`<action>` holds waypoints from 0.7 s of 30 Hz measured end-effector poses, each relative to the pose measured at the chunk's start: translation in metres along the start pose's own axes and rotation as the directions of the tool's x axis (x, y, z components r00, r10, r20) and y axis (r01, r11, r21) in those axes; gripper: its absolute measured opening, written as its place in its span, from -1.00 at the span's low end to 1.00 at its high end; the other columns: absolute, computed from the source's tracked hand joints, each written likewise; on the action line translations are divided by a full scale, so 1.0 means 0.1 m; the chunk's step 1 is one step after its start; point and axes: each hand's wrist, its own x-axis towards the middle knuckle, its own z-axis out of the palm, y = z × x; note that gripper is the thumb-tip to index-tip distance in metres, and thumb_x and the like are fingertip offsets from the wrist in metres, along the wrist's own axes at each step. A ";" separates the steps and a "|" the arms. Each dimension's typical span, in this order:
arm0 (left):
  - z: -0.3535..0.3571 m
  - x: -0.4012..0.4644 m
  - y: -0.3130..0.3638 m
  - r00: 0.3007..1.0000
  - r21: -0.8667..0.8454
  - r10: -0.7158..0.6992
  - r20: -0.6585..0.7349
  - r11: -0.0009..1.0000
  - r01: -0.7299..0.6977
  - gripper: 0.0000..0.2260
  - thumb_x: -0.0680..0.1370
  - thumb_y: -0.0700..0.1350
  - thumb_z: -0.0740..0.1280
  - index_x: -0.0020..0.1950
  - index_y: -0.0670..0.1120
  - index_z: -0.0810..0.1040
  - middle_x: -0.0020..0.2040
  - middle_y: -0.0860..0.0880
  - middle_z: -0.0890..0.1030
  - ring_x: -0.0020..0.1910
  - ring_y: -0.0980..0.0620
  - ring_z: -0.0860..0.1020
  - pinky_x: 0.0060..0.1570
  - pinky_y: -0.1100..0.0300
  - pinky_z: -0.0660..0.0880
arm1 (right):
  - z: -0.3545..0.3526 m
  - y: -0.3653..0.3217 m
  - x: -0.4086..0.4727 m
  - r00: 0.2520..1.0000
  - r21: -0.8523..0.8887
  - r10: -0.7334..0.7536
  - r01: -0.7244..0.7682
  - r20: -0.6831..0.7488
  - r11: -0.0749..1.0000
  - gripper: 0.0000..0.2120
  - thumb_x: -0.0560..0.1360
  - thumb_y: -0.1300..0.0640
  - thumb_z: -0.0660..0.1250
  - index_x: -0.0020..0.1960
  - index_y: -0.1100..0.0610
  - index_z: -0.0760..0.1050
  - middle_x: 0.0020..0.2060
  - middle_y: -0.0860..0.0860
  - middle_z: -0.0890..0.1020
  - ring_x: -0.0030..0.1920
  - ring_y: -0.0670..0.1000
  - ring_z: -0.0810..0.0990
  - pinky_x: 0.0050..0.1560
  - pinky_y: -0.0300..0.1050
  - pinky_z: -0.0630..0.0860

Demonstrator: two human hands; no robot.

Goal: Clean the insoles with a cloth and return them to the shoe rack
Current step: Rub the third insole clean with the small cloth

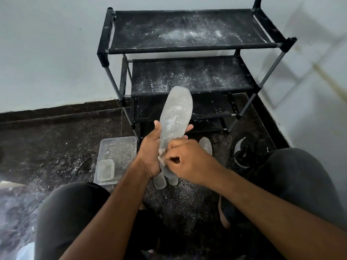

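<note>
Grey insole (175,117), powder-streaked, stands nearly upright in front of the rack (187,45). Your left hand (150,152) cups it from behind, fingertips curling round both edges. Your right hand (185,160) is fisted at its lower end, pinching a small pale scrap, probably the cloth (161,156); most of it is hidden in the fist, so identity is uncertain. Further insoles (206,145) lie on the floor behind your hands, mostly covered; count unclear. Rack shelves carry white powder; the lowest tiers sit partly behind the insole. Clear tub (117,158) with a smaller one inside lies left. Black shoes (244,152) at right, partly cut off by your knee.
</note>
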 end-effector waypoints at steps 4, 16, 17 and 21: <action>-0.03 -0.01 0.03 1.000 -0.021 -0.008 -0.021 1.000 0.007 -0.32 0.69 0.32 0.03 0.52 -0.20 0.42 0.41 -0.22 0.54 0.28 -0.14 0.55 0.36 -0.10 0.45 | -0.24 0.14 0.01 0.996 0.032 0.027 -0.024 -0.091 0.999 -0.88 0.45 0.13 0.48 -0.03 0.12 0.70 -0.15 -0.09 0.64 -0.15 -0.16 0.57 -0.07 -0.19 0.56; -0.09 0.03 0.00 0.997 0.092 0.033 -0.067 0.995 -0.027 -0.38 0.69 0.27 0.10 0.46 -0.21 0.49 0.20 -0.22 0.63 0.08 -0.14 0.62 0.22 -0.12 0.51 | -0.40 0.30 0.06 1.000 -0.349 -0.006 -0.002 -0.022 0.937 -0.82 0.53 0.13 0.36 0.10 0.05 0.65 -0.13 -0.10 0.49 -0.03 -0.13 0.37 -0.01 -0.23 0.40; -0.09 0.03 0.00 0.996 0.111 0.045 -0.072 0.993 -0.037 -0.40 0.70 0.25 0.10 0.44 -0.20 0.52 0.19 -0.22 0.63 0.07 -0.13 0.62 0.20 -0.10 0.52 | -0.41 0.32 0.09 0.996 -0.359 -0.010 -0.023 -0.091 0.933 -0.81 0.53 0.13 0.36 0.12 0.06 0.65 -0.12 -0.08 0.50 -0.02 -0.11 0.38 -0.01 -0.22 0.41; -0.05 0.02 0.01 0.995 0.143 0.052 -0.089 0.989 -0.039 -0.44 0.69 0.21 0.15 0.42 -0.21 0.53 0.25 -0.25 0.62 0.15 -0.18 0.63 0.25 -0.16 0.51 | -0.34 0.27 0.14 1.000 -0.334 0.014 -0.007 0.018 0.942 -0.83 0.54 0.10 0.35 0.06 0.12 0.64 -0.15 -0.11 0.52 -0.05 -0.18 0.41 0.04 -0.26 0.37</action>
